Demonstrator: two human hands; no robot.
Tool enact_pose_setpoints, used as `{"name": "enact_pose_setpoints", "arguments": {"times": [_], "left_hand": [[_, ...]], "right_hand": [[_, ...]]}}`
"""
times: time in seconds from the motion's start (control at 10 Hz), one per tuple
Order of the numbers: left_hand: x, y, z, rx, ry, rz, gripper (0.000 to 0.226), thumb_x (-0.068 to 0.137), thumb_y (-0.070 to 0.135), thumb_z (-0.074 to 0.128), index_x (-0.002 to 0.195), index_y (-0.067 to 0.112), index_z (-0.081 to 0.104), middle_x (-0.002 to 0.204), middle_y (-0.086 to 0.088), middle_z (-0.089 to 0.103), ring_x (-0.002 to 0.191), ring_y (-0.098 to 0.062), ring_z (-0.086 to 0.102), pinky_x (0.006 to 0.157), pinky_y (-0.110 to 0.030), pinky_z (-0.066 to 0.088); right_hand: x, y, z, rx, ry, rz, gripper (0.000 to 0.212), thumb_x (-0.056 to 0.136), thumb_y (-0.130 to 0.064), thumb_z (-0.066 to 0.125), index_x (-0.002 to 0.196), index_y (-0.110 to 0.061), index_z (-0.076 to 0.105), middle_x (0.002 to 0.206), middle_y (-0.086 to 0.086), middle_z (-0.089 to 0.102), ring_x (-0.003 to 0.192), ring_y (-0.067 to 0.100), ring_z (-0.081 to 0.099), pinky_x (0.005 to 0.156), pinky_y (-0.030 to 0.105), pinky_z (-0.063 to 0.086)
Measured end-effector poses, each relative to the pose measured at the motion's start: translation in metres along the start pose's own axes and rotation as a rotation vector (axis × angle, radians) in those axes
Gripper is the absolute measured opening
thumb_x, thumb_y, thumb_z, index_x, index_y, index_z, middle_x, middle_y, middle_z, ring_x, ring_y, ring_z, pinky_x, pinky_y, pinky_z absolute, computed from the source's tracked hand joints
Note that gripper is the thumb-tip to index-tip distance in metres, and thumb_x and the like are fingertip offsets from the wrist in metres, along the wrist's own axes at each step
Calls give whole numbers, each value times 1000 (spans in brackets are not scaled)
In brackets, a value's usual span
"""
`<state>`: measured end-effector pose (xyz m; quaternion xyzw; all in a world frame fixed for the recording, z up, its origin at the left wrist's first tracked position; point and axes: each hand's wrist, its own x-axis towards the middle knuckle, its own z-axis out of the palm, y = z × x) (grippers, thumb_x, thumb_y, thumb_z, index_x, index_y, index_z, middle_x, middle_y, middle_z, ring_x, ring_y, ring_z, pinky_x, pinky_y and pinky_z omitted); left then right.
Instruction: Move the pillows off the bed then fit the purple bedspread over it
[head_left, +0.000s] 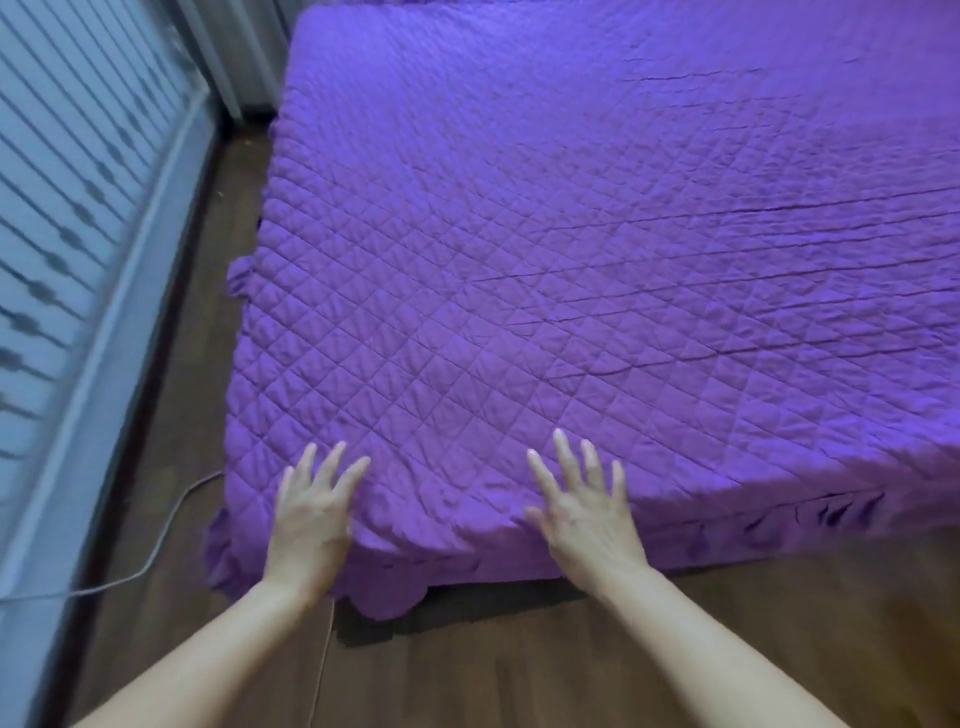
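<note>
Near edge: left hand and right hand both lie flat, palms down, fingers spread wide, gripping nothing; they rest on the purple bedspread just beside the near left corner of the bed.

Status: bedspread covers the whole visible mattress top; its ruffled skirt hangs over the near side towards the wooden floor. No pillows in view. Task judged nearly finished; only smoothing and corner seating appear left.

Fabric: quilted diamond stitching, several long creases running across the middle and right. A cable trails on the floor at left, below the window blind.
</note>
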<state>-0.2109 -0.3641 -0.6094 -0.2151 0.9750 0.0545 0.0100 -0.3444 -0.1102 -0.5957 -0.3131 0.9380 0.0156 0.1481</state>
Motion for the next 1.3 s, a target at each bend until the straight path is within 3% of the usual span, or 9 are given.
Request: {"name": "enact_pose_setpoints", "arguments": {"times": [0.1,0.2,0.4,0.5,0.7,0.9,1.0,1.1,1.3], "left_hand": [[-2,-39,-18,8,-76,-390,65,81,-2,50,139,26,43,148,-21,29,128,-50,31,98,-59,35],[-8,-58,-19,-136,-120,-539,72,85,0,38,146,35,25,152,-17,18,123,-44,42,95,-48,40],[-34,-83,0,-400,-211,-816,64,93,11,33,149,27,7,130,-23,52,113,-41,53,95,-43,39],[-39,-96,6,-562,-249,-829,52,93,16,38,143,27,28,129,-18,56,117,-38,52,100,-45,38],[-58,-100,5,-381,-21,-792,52,85,13,42,132,35,39,99,-11,68,101,-29,58,92,-39,31],[-28,-130,11,-619,-444,-805,66,73,19,44,137,37,41,137,-3,52,124,-30,48,105,-42,36],[9,-130,-12,-236,-118,-512,63,84,16,38,146,21,27,150,-12,31,137,-34,28,110,-45,27],[19,-105,-17,-104,-49,-23,61,95,20,35,150,23,8,158,-10,2,145,-33,1,114,-47,18],[-8,-80,-14,-57,-373,-183,58,100,30,28,150,23,0,157,-15,0,144,-33,0,115,-42,17]], "right_hand": [[20,-63,-2,61,-74,-212,62,97,-48,31,149,-35,-1,157,2,-18,144,37,-7,109,63,4],[30,-114,-5,80,-175,-278,64,98,-49,30,146,-38,-11,155,-1,-25,142,37,-17,108,64,-1],[23,-181,8,-26,-260,-378,63,98,-48,31,147,-39,-7,156,4,-20,140,41,-19,104,69,-2],[23,-190,10,-69,-265,-352,65,98,-50,31,146,-39,-11,156,6,-21,140,43,-19,104,70,-2],[27,-214,8,-57,-169,-382,66,97,-51,28,145,-37,-14,155,1,-25,141,36,-21,105,68,-6],[21,-239,22,-136,-183,-490,63,97,-52,26,146,-39,-12,156,-2,-22,141,37,-21,100,71,-14],[22,-239,29,-161,-194,-499,62,93,-55,18,143,-40,-15,156,-1,-22,140,39,-21,98,71,-17],[24,-234,17,-38,-229,-540,69,81,-58,3,147,-38,6,158,-6,-11,143,32,-15,103,71,-10],[20,-186,-12,192,-375,-90,50,100,-43,29,146,-41,12,158,-9,-11,144,29,-11,109,63,7]]}}
